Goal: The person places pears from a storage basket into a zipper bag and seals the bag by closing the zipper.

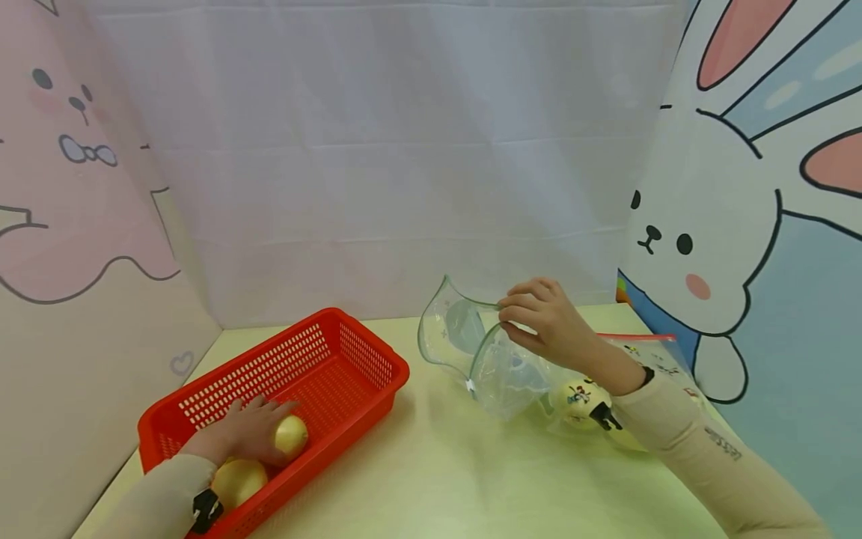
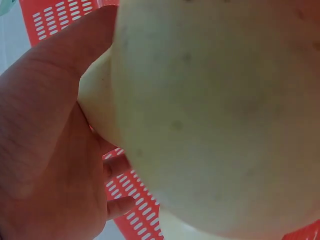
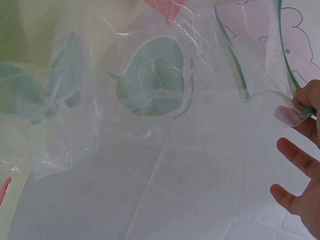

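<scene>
My left hand (image 1: 252,433) is inside the red basket (image 1: 367,400), its thumb and fingers around a round, pale yellow pear (image 1: 291,436). In the left wrist view this pear (image 2: 97,97) shows between the thumb and palm, partly hidden by a larger speckled pear (image 2: 215,115) close to the camera. That nearer pear (image 1: 239,483) lies beside my wrist in the head view. My right hand (image 1: 548,318) pinches the green rim of a clear zip bag (image 1: 505,370) between thumb and fingertips. The bag's mouth gapes towards the basket, and a white slider (image 1: 471,388) hangs at its lower corner.
Behind my right forearm lies another clear printed bag (image 1: 636,346) with a red top edge and yellow round fruit (image 1: 579,400) in it. A white cloth (image 1: 404,165) hangs behind the pale table (image 1: 404,486). Cartoon-printed panels (image 1: 714,247) stand at both sides.
</scene>
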The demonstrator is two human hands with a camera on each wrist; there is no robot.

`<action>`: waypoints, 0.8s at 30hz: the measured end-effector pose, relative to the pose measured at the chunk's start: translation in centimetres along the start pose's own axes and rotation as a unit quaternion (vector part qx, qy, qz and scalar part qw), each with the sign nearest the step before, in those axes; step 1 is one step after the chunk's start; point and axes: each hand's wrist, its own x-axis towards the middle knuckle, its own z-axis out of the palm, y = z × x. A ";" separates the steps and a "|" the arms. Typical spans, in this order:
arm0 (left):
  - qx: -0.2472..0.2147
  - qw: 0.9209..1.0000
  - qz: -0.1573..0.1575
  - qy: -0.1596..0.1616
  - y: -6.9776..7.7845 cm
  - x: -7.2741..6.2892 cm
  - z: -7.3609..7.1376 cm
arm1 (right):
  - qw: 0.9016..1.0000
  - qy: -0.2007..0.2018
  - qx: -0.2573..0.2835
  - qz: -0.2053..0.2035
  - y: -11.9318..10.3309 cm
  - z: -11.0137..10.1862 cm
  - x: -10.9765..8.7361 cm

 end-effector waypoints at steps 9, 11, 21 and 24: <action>0.013 1.000 0.023 0.011 -0.1 0.1 0.1 | 1.000 0.006 0.008 0.000 0.0 0.2 -0.1; 0.019 0.999 0.031 0.016 -0.2 0.1 0.1 | 1.000 0.006 0.008 -0.001 -0.1 0.3 0.0; 0.076 0.989 0.047 0.114 -0.1 0.1 -0.7 | 1.000 0.005 0.010 -0.001 -0.1 0.3 0.0; 0.095 0.980 0.056 0.168 0.2 0.2 -1.7 | 1.000 0.007 0.011 -0.001 -0.1 0.2 0.1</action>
